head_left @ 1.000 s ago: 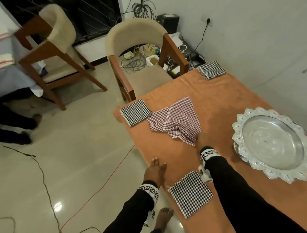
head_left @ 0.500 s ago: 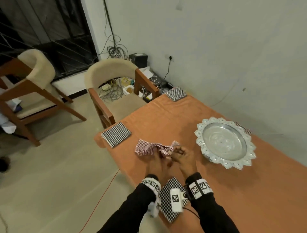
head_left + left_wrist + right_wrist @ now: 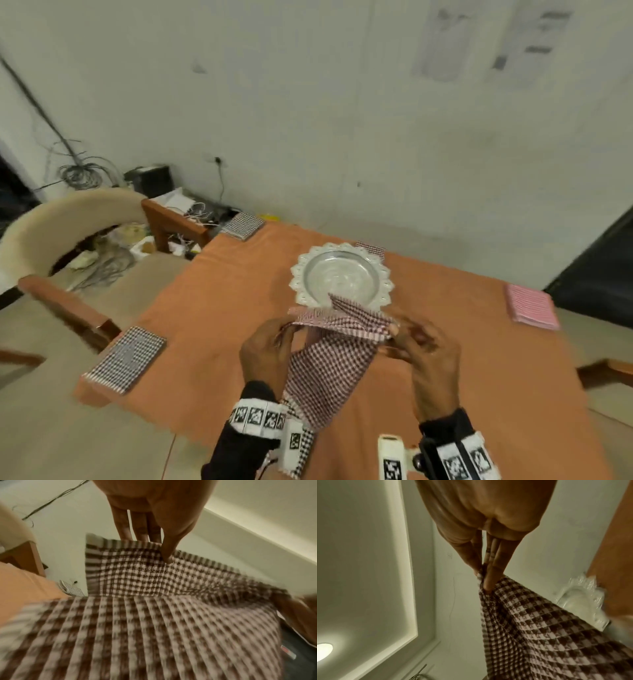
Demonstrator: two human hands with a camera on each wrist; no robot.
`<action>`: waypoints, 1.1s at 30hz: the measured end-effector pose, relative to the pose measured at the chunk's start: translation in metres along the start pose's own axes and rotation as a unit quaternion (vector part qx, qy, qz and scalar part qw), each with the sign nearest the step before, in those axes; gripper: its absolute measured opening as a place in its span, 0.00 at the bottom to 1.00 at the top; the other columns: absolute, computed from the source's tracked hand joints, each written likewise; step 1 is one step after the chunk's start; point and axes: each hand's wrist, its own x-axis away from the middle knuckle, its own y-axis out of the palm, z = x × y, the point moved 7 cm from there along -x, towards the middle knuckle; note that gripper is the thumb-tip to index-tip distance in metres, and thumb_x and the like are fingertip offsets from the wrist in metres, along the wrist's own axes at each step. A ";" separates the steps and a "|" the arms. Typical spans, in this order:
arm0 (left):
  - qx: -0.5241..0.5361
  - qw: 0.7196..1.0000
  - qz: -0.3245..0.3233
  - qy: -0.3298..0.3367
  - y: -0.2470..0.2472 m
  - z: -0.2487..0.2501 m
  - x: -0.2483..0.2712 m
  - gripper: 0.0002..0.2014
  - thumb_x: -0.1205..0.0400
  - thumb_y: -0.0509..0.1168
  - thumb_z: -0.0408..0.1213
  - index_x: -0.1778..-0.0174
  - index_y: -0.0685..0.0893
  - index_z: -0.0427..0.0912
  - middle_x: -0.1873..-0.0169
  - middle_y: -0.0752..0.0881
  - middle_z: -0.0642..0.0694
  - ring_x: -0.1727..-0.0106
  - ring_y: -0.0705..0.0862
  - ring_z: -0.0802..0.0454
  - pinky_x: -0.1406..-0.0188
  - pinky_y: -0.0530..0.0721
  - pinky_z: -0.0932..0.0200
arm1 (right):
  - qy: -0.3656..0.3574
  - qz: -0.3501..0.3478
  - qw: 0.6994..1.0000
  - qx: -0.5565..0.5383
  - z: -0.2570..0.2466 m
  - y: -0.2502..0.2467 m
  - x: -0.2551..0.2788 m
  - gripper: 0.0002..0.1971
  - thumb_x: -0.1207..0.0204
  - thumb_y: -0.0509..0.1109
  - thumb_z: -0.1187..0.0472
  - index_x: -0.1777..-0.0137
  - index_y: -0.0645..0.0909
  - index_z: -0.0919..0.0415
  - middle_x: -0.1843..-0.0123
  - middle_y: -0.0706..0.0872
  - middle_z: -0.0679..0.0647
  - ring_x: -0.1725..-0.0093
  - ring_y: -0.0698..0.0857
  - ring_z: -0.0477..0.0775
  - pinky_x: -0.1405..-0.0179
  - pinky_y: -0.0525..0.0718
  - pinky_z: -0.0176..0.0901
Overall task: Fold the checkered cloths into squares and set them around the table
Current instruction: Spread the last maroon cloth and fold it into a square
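Observation:
A red-and-white checkered cloth (image 3: pixel 335 356) hangs in the air above the near part of the orange table (image 3: pixel 219 301), stretched between both hands. My left hand (image 3: pixel 274 339) pinches its upper left edge; in the left wrist view the thumb lies on the cloth (image 3: pixel 154 601) with the fingers behind. My right hand (image 3: pixel 411 339) pinches the upper right corner, and the right wrist view shows the cloth (image 3: pixel 539 635) bunched between thumb and fingers. Folded black-and-white squares lie at the left edge (image 3: pixel 126 356) and far left corner (image 3: pixel 242 224). A folded pink cloth (image 3: pixel 531 306) lies at the right edge.
A silver tray with a scalloped white rim (image 3: pixel 301 274) stands mid-table just beyond the hanging cloth, with a folded checkered cloth (image 3: pixel 371 248) behind it. A cream chair (image 3: pixel 68 226) stands at the left. Cables and boxes (image 3: pixel 150 181) lie by the far wall.
Both hands have lifted the red checkered cloth off the table and spread it between them. The head view has swung right, toward the tray and the far wall.

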 end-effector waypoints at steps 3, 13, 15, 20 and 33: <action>0.064 0.997 -0.051 -0.015 0.036 0.019 0.011 0.14 0.27 0.81 0.31 0.54 0.94 0.56 0.64 0.91 0.65 0.63 0.89 0.63 0.61 0.87 0.63 | -0.011 0.123 0.992 0.016 -0.008 -0.085 0.018 0.18 0.36 0.85 0.57 0.49 0.92 0.68 0.50 0.92 0.72 0.57 0.93 0.63 0.59 0.94 0.49; 0.167 0.941 -0.292 -0.033 0.156 0.107 0.039 0.07 0.29 0.83 0.47 0.59 0.95 0.51 0.63 0.94 0.51 0.57 0.93 0.49 0.48 0.91 0.41 | 0.024 0.251 0.885 0.391 -0.045 -0.273 0.061 0.09 0.30 0.84 0.66 0.55 0.91 0.52 0.61 0.93 0.48 0.58 0.93 0.54 0.56 0.89 0.45; 0.164 0.936 -0.311 0.007 0.170 0.137 0.044 0.05 0.26 0.81 0.43 0.57 0.95 0.51 0.62 0.94 0.54 0.57 0.93 0.54 0.51 0.92 0.47 | -0.015 0.253 0.809 0.530 -0.062 -0.294 0.063 0.07 0.30 0.84 0.63 0.55 0.90 0.53 0.58 0.90 0.50 0.59 0.88 0.55 0.62 0.85 0.48; 0.160 0.918 -0.361 0.019 0.194 0.176 0.064 0.05 0.22 0.78 0.39 0.52 0.94 0.45 0.58 0.94 0.56 0.54 0.92 0.57 0.49 0.91 0.52 | -0.027 0.167 0.644 0.747 -0.066 -0.346 0.046 0.05 0.31 0.80 0.66 0.57 0.88 0.63 0.40 0.84 0.63 0.40 0.80 0.65 0.48 0.84 0.59; 0.072 0.956 -0.281 -0.038 0.140 0.184 0.094 0.07 0.26 0.77 0.33 0.52 0.94 0.41 0.59 0.95 0.52 0.57 0.94 0.52 0.54 0.91 0.60 | 0.053 0.087 0.861 0.498 -0.069 -0.508 0.054 0.09 0.11 0.66 0.57 0.49 0.87 0.56 0.55 0.91 0.46 0.52 0.87 0.51 0.51 0.80 0.37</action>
